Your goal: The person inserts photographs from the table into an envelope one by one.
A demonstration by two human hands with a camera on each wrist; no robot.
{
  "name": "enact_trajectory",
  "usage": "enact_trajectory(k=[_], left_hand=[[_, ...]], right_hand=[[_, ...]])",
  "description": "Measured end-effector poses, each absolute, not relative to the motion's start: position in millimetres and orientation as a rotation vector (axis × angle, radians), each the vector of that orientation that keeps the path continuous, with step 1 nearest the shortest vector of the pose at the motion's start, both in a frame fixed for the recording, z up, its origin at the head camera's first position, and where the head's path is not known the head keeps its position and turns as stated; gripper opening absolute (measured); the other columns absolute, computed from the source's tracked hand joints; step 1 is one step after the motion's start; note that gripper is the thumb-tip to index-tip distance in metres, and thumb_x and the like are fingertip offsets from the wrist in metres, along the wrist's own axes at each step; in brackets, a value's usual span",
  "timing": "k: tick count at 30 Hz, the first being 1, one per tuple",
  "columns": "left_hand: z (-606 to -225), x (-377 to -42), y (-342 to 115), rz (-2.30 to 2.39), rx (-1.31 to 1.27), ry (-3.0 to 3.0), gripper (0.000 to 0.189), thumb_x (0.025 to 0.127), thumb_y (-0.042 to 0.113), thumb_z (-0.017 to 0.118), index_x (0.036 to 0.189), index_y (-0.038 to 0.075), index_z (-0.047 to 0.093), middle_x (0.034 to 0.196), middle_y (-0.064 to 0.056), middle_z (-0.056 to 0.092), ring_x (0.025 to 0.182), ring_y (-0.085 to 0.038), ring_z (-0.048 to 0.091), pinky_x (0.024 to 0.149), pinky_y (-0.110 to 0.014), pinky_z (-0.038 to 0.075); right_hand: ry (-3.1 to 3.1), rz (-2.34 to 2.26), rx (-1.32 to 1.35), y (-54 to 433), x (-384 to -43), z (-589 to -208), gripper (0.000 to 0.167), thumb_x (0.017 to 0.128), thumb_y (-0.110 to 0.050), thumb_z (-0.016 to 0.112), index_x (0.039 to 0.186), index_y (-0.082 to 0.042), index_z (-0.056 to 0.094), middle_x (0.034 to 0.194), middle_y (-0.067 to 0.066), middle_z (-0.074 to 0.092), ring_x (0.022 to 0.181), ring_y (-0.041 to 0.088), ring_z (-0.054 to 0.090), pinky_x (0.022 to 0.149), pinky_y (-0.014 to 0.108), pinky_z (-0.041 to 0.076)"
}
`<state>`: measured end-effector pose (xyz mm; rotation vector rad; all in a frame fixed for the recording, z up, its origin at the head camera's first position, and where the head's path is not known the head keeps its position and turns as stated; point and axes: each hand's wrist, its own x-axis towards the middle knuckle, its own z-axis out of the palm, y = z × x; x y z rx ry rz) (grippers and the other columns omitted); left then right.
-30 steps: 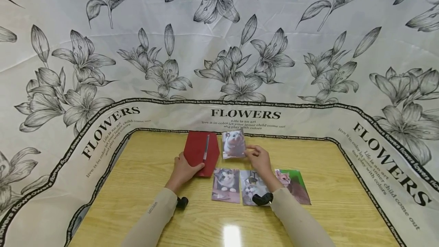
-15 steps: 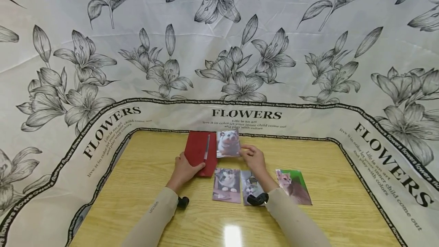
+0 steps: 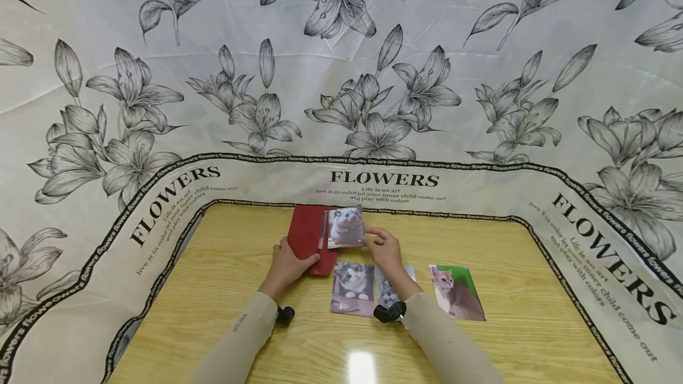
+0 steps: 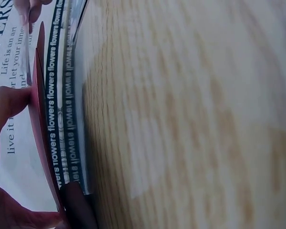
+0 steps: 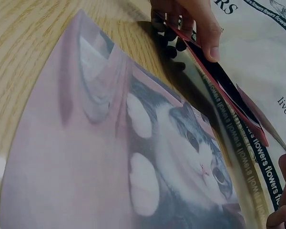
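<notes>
My left hand (image 3: 287,266) grips a red envelope (image 3: 306,231) by its lower left part, the thumb across its front near the opening. My right hand (image 3: 385,252) pinches the right edge of a photo card of a white hamster (image 3: 345,227). The card's left edge overlaps the envelope at its slit; whether it has entered is hard to tell. In the left wrist view the envelope (image 4: 42,131) is seen edge-on between thumb and fingers. The right wrist view shows the envelope's mouth parted, with the card's edge (image 5: 264,113) at it.
A cat photo card (image 3: 352,288) lies below the envelope. Beside it is another cat card (image 3: 385,290), partly covered by my right wrist. A third cat card with green background (image 3: 455,294) lies to the right. Flower-printed cloth (image 3: 384,194) borders the wooden table (image 3: 213,301).
My right hand has moved left with the hamster card, from beside the envelope to overlapping its opening. My left hand keeps holding the envelope in nearly the same place.
</notes>
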<state>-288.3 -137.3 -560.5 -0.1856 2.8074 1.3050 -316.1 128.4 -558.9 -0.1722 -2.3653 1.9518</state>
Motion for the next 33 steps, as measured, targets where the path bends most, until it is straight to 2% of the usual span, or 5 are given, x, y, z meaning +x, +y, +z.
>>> enact_trajectory(k=[10,16,25,33], left_hand=[[-561.3,-288.0,-137.1,1.296,-0.171,2.823,0.110,0.088,0.050,0.085,0.158,-0.012,0.029,0.138,-0.032,0.046,0.121,-0.043,0.056,0.104,-0.059,0.052],[-564.7,-290.1,-137.0,1.285,-0.178,2.823,0.109,0.088,0.049,0.085,0.158,-0.012,0.028,0.139,-0.033,0.045,0.122,-0.044,0.055,0.105,-0.059,0.051],[-566.0,-290.4,-138.2,1.284,-0.181,2.812,0.111,0.088,0.051,0.085,0.158,-0.012,0.027,0.141,-0.034,0.044,0.124,-0.044,0.055,0.105,-0.059,0.051],[-564.5,-290.0,-137.6,1.283,-0.169,2.814,0.112,0.088,0.052,0.085,0.159,-0.012,0.027,0.143,-0.034,0.044,0.125,-0.044,0.054,0.106,-0.059,0.051]], right_hand=[[-2.346,1.962,-0.186,118.9,-317.7,-560.0,0.028,0.099,-0.011,0.079,0.125,-0.003,0.075,0.093,0.028,0.075,0.053,0.008,0.044,0.048,0.022,0.032],[-2.387,1.962,-0.210,113.8,-318.5,-561.8,0.027,0.101,-0.016,0.078,0.127,-0.008,0.075,0.092,0.020,0.077,0.053,0.009,0.043,0.047,0.024,0.032],[-2.441,1.955,-0.149,104.9,-318.0,-563.1,0.031,0.099,-0.012,0.079,0.127,0.000,0.073,0.093,0.021,0.078,0.063,0.016,0.062,0.053,0.022,0.043],[-2.480,1.922,-0.149,95.7,-317.6,-557.8,0.031,0.098,-0.008,0.078,0.126,0.003,0.071,0.095,0.024,0.077,0.060,0.011,0.055,0.052,0.023,0.040]])
